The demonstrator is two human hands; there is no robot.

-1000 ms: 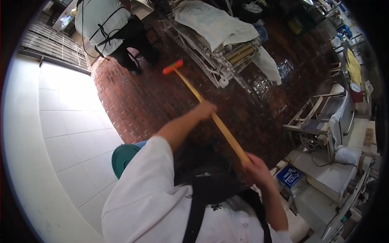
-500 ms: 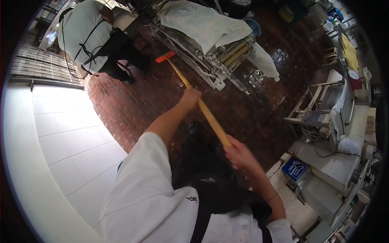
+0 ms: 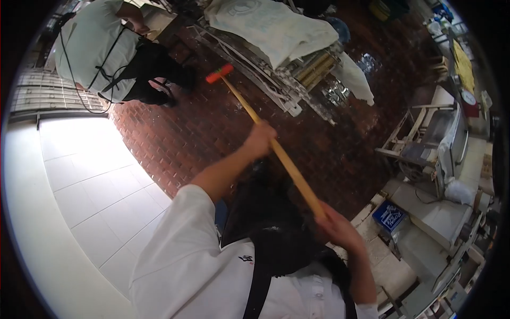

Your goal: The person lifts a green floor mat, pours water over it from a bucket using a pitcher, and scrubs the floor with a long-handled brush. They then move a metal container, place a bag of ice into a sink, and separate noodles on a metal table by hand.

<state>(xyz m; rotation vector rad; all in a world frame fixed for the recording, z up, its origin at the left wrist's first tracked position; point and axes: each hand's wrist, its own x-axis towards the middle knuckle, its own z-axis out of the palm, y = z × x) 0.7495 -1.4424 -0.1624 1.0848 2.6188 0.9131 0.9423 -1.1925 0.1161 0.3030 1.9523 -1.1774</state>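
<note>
A long wooden handle (image 3: pixel 295 175) runs slantwise across the middle of the head view, from near my body up to a red-orange head (image 3: pixel 219 74) that rests on the brick floor. My left hand (image 3: pixel 260 139) is closed around the handle about midway along it. Lower and to the right, my right hand (image 3: pixel 334 226) wraps round the handle near its lower end. The red head lies just left of a low metal frame (image 3: pixel 249 69). What the head's underside looks like is hidden.
Another person (image 3: pixel 101 50) bends over at the upper left, close to the red head. A white cloth (image 3: pixel 271 32) covers the machine at the top. A wheeled metal stand (image 3: pixel 419 138) and a blue box (image 3: pixel 389 216) are on the right. A white wall (image 3: pixel 24 186) stands left.
Both my hands have moved right and a little down in view with the handle. The red head stays in nearly the same place. The other person has shifted left, with an arm now showing.
</note>
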